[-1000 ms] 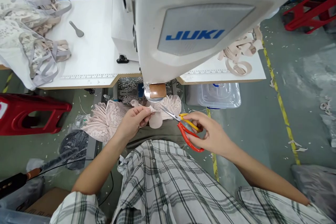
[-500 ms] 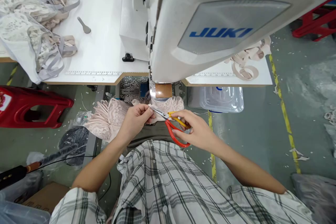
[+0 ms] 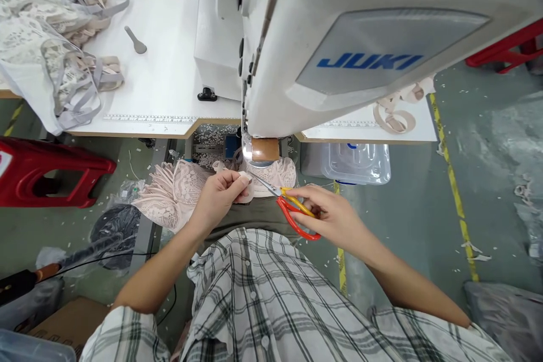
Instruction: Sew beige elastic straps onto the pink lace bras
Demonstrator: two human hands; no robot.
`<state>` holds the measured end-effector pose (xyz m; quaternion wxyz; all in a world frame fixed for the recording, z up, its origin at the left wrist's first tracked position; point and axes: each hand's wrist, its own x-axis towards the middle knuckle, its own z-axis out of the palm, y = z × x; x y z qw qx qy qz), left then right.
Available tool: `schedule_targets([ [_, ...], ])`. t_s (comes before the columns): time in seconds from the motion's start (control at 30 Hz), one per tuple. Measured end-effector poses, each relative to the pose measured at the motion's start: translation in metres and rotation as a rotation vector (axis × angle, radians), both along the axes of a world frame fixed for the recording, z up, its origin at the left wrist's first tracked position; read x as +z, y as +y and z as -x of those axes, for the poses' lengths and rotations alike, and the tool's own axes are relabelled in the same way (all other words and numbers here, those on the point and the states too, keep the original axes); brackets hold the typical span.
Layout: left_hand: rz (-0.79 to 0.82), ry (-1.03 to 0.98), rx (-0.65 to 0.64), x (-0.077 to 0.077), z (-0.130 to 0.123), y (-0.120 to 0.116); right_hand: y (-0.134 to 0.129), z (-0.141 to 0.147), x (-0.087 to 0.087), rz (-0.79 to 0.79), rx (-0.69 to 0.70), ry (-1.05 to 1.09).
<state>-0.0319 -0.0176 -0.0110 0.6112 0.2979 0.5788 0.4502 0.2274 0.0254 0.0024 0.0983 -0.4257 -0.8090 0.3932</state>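
Note:
A pair of scissors [image 3: 283,194] with one red and one yellow handle is in my right hand [image 3: 333,212], its blades pointing up and left. My left hand [image 3: 223,192] is closed, pinching the edge of a pale pink lace bra [image 3: 186,186] between thumb and fingers. The blade tips lie just right of my left fingertips, close to the fabric. Pleated lace cups spread to the left of my left hand, and more lace [image 3: 280,175] lies under the head of the sewing machine [image 3: 271,90].
Piled lace garments [image 3: 55,56] and a grey spoon-shaped tool [image 3: 136,41] lie on the white table [image 3: 165,68]. Beige straps [image 3: 394,116] rest on its right part. A clear lidded box [image 3: 356,164] is below, and a red stool [image 3: 55,172] stands at left.
The scissors have moved right and slightly down with my right hand, so their tips are away from my left fingertips. My left hand stays nearly in place, still pinching the fabric.

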Motion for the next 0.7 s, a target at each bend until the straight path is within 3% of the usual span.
schedule_targets([
  [0.1, 0.035, -0.201, 0.063, -0.003, -0.001, 0.000, 0.015, -0.022, 0.004, 0.032, 0.003, -0.079],
  [0.2, 0.067, -0.312, 0.095, -0.003, -0.002, 0.001, 0.054, -0.043, 0.002, -0.021, -0.080, -0.235],
  [0.3, 0.082, -0.319, 0.090, -0.002, -0.004, 0.003, 0.095, -0.050, -0.007, -0.284, -0.203, -0.419],
  [0.37, 0.096, -0.293, 0.064, 0.000, -0.004, 0.004, 0.106, -0.041, -0.010, -0.493, -0.254, -0.437],
  [0.47, 0.135, -0.274, -0.072, 0.009, -0.004, 0.009, 0.086, -0.007, -0.011, -0.627, -0.156, -0.205],
  [0.6, 0.233, -0.160, -0.429, 0.029, -0.006, 0.022, 0.041, 0.044, -0.015, -0.407, 0.333, 0.084],
  [0.67, 0.186, 0.064, -0.552, 0.036, -0.004, 0.024, 0.035, 0.053, -0.019, -0.313, 0.368, 0.107],
  [0.7, 0.111, 0.230, -0.555, 0.036, -0.003, 0.021, 0.037, 0.051, -0.021, -0.305, 0.333, 0.105],
])
